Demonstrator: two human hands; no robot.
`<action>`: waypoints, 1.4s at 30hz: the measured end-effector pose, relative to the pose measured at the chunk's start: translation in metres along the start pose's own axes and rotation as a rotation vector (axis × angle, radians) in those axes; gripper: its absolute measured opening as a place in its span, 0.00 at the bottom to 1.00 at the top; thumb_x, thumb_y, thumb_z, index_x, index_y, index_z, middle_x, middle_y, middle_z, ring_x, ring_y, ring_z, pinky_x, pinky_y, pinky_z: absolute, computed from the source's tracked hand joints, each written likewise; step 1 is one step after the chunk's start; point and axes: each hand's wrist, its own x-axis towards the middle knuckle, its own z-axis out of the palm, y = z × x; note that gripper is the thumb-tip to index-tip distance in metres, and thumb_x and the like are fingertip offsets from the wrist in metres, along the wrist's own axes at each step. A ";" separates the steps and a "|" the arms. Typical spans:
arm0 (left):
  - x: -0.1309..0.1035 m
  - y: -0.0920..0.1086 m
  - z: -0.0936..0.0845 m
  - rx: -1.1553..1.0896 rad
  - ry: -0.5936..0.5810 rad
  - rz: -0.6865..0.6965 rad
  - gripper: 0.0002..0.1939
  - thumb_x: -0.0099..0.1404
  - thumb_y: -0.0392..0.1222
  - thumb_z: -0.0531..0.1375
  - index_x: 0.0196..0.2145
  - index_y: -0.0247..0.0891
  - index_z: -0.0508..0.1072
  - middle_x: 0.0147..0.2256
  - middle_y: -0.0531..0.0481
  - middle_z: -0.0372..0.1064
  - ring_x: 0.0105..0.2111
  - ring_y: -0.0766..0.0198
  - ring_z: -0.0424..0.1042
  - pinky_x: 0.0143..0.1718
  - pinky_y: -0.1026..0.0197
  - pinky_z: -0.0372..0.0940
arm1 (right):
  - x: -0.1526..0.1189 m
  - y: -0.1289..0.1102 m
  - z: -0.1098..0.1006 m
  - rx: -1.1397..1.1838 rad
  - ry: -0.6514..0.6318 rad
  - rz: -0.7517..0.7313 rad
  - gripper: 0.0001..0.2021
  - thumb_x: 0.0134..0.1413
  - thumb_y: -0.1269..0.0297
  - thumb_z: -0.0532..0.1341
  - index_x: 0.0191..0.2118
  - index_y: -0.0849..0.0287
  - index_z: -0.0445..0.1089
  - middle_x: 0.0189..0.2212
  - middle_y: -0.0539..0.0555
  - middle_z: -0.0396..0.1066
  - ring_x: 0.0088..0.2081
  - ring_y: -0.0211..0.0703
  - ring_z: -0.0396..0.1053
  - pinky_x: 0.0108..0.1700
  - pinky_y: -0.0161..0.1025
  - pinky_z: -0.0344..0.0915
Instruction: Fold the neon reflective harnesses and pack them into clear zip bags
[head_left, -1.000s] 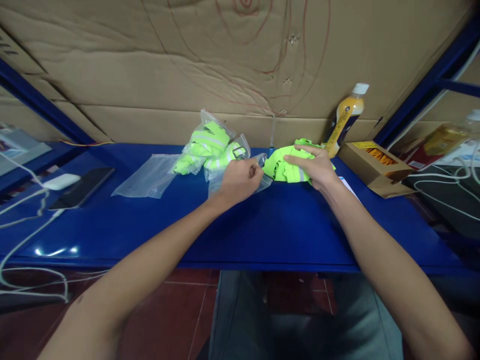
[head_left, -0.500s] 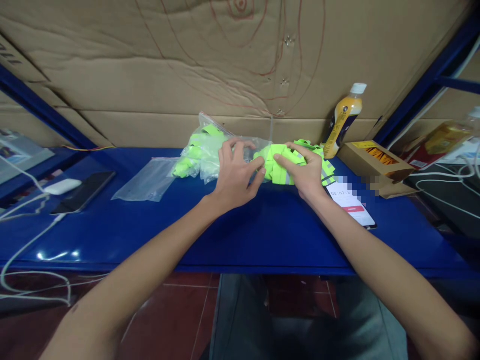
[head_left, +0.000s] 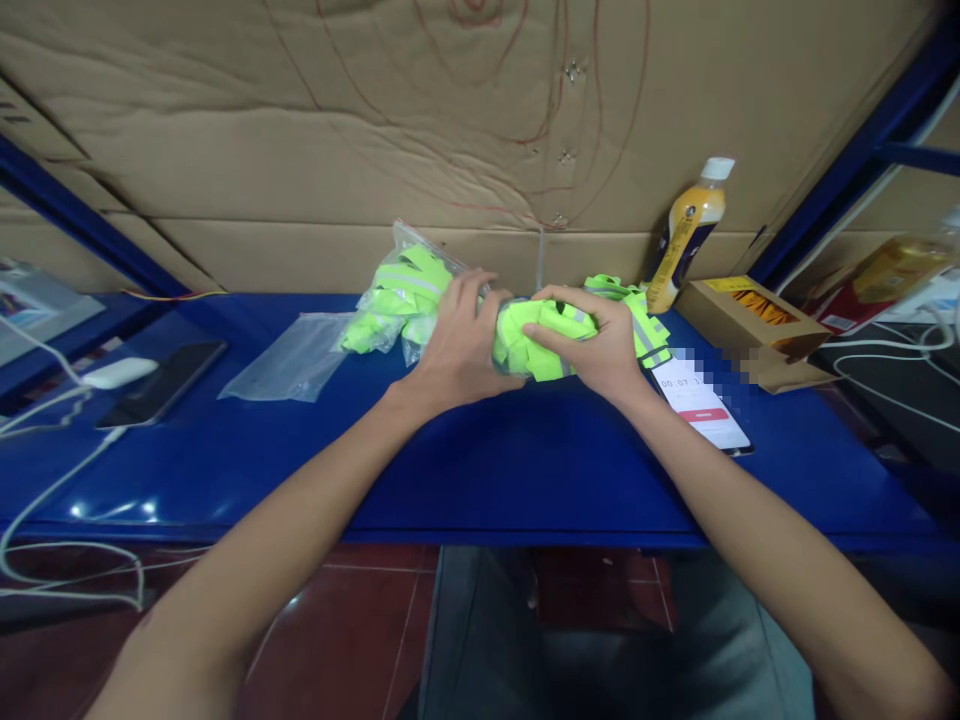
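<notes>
My right hand (head_left: 606, 348) grips a folded bundle of neon-yellow reflective straps (head_left: 546, 338), thumb on the near side. Around the bundle's left end curls my left hand (head_left: 463, 342), its fingers closed on a clear plastic bag that is largely hidden behind the hand. The bundle's left end appears to be inside that bag. Left of my left hand lie clear zip bags holding more neon straps (head_left: 411, 282). A flat, clear zip bag (head_left: 289, 358) rests farther left. Beyond my right hand are more loose reflective straps (head_left: 646, 328).
On the blue table (head_left: 480, 470), a phone with a timer (head_left: 701, 405) lies by my right wrist. A drink bottle (head_left: 690, 235) and an open cardboard box (head_left: 750, 335) stand at the right. A dark phone (head_left: 165, 385), a white device (head_left: 120, 373) and cables lie left. Cardboard (head_left: 337, 170) backs the table.
The strap bundle has moved slightly left, into the bag's mouth. My left hand, spread at the bag before, has closed round the bundle's left end.
</notes>
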 end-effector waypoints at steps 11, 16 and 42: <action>-0.007 0.023 0.017 0.273 0.018 0.124 0.24 0.69 0.50 0.61 0.53 0.26 0.67 0.47 0.24 0.71 0.46 0.33 0.71 0.47 0.38 0.65 | -0.010 0.005 0.021 -0.121 0.049 0.051 0.12 0.51 0.64 0.67 0.43 0.55 0.75 0.44 0.52 0.81 0.48 0.52 0.77 0.56 0.49 0.70; -0.005 0.013 0.023 0.126 0.037 0.066 0.26 0.68 0.45 0.62 0.58 0.30 0.62 0.50 0.27 0.71 0.50 0.35 0.74 0.49 0.39 0.67 | -0.011 0.001 0.023 0.075 0.042 0.207 0.14 0.55 0.57 0.67 0.46 0.55 0.70 0.43 0.51 0.76 0.45 0.46 0.74 0.49 0.44 0.73; -0.006 0.010 -0.005 -0.156 -0.139 0.003 0.65 0.51 0.53 0.80 0.74 0.35 0.48 0.69 0.26 0.59 0.67 0.34 0.67 0.65 0.40 0.67 | -0.012 0.003 0.021 0.415 -0.070 0.563 0.28 0.43 0.53 0.78 0.48 0.51 0.68 0.39 0.48 0.70 0.22 0.31 0.62 0.13 0.32 0.59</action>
